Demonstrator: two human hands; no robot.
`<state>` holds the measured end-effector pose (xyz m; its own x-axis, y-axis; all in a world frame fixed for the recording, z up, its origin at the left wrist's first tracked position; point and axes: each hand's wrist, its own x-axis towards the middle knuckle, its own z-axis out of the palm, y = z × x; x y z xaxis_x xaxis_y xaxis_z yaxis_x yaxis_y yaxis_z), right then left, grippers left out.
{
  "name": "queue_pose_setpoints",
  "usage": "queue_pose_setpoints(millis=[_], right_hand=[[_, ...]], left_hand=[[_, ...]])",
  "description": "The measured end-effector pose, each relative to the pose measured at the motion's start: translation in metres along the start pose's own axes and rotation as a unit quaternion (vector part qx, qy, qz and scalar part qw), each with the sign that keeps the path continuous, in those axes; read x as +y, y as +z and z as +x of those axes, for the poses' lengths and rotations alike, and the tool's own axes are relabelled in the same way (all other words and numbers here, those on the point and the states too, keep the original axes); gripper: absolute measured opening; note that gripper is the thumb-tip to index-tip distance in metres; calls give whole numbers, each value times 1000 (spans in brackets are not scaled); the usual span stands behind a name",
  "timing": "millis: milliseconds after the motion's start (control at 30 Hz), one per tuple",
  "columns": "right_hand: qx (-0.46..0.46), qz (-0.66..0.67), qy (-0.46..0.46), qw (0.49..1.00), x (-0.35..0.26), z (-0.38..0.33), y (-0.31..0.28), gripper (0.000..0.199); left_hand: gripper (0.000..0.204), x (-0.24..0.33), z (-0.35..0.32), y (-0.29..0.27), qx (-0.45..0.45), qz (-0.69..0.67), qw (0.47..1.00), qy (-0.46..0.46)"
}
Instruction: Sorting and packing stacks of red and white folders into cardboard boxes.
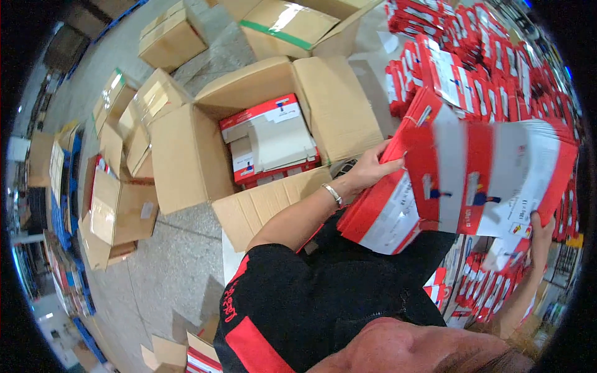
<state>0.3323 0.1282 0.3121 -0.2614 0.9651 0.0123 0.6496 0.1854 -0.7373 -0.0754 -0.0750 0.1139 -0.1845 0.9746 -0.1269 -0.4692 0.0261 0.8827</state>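
Both my hands hold a thick stack of flat red-and-white folded cartons [479, 180], fanned out and tilted in front of my chest. My left hand [372, 169], with a silver bracelet on its wrist, grips the stack's left edge. At the stack's lower right corner, my right hand [542, 235] holds it from below, with the fingers partly hidden behind the cartons. To the left of the stack stands a large open cardboard box [186, 158] on the floor. More red-and-white packs [267, 140] lie inside it.
Piles of the same red-and-white cartons [479, 62] fill the upper right and continue at the lower right [485, 286]. Several brown cardboard boxes, open and taped, stand at the left [121, 211] and top [171, 37] on a grey concrete floor [168, 273].
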Motion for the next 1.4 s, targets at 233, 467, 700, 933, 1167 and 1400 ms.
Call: queue_pose_setpoints(millis=[233, 467, 700, 933, 1167, 1400], right_hand=[[-121, 243, 223, 936, 41, -14, 138, 52], [-178, 284, 298, 894, 73, -45, 214, 53], [-163, 188, 296, 922, 69, -42, 235, 53], [-126, 168, 308, 928, 50, -48, 245, 56], [-155, 228, 310, 910, 98, -42, 232, 59], [-121, 248, 290, 916, 93, -44, 245, 58]], left_hand=[[54, 18, -14, -7, -5, -42, 994, 98], [52, -50, -37, -35, 46, -75, 996, 32], [60, -70, -37, -56, 88, -165, 981, -57], [61, -46, -45, -66, 83, -141, 982, -95], [30, -17, -76, -128, 197, 128, 972, 31], [38, -24, -55, -113, 173, 176, 969, 6]])
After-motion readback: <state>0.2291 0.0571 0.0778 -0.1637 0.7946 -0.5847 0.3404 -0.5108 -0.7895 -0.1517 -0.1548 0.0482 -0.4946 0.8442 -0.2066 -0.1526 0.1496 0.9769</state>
